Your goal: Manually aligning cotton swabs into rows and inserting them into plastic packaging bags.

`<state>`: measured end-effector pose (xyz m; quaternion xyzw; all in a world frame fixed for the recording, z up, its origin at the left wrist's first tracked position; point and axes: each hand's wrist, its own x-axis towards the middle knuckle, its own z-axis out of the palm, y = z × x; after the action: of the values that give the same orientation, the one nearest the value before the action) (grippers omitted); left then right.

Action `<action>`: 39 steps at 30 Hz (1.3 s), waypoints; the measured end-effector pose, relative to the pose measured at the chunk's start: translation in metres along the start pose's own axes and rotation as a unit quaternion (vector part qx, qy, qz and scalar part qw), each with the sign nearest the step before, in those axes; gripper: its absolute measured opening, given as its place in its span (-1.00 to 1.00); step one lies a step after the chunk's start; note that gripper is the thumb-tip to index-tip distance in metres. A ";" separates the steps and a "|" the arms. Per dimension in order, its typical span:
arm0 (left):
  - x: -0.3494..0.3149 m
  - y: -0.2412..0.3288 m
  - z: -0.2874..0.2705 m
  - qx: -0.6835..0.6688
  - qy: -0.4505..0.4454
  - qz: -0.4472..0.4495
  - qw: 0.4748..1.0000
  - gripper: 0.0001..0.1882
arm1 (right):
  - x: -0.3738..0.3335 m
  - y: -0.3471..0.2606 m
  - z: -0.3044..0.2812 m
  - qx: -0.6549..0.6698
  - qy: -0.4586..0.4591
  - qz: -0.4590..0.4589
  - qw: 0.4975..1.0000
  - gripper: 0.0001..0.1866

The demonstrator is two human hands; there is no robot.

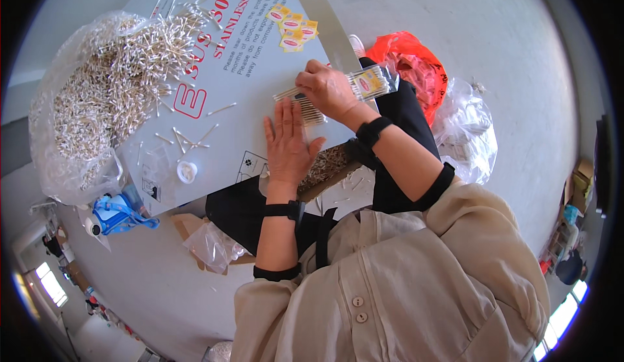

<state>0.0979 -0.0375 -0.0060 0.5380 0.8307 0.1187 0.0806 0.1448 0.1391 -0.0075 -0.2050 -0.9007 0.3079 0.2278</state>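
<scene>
A flat row of cotton swabs lies side by side on the printed metal sheet of the table, between my two hands. My left hand lies flat with its fingers stretched, the fingertips touching the row's left end. Over the row's upper part, my right hand is closed with thumb and fingers pinched together; what they hold, if anything, is hidden. Just right of that hand, a clear packet of cotton swabs with a yellow label card sits at the table's edge.
A large clear bag heaped with cotton swabs spills onto the table's left. Several yellow label cards lie at the far side. Loose swabs surround a small round tub. Red and clear plastic bags stand on the right.
</scene>
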 end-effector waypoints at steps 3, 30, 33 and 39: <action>-0.002 -0.002 0.001 -0.002 0.007 0.003 1.000 -0.07 | 0.022 0.009 0.012 -0.020 -0.047 -0.033 0.998 -0.95; 0.049 0.018 0.020 -0.440 0.286 -0.119 0.843 -0.51 | -0.051 -0.037 0.020 0.324 0.163 0.134 0.922 -0.66; 0.056 0.027 0.024 -0.468 0.291 -0.132 0.824 -0.52 | -0.040 -0.026 0.013 0.316 0.161 0.137 0.925 -0.68; 0.071 0.039 0.028 -0.438 0.302 -0.112 0.839 -0.53 | -0.032 -0.013 0.001 0.268 0.155 0.148 0.939 -0.73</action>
<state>0.1107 0.0455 -0.0226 0.2877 0.7294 0.6172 0.0660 0.1670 0.1129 -0.0085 -0.3125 -0.6981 0.5323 0.3629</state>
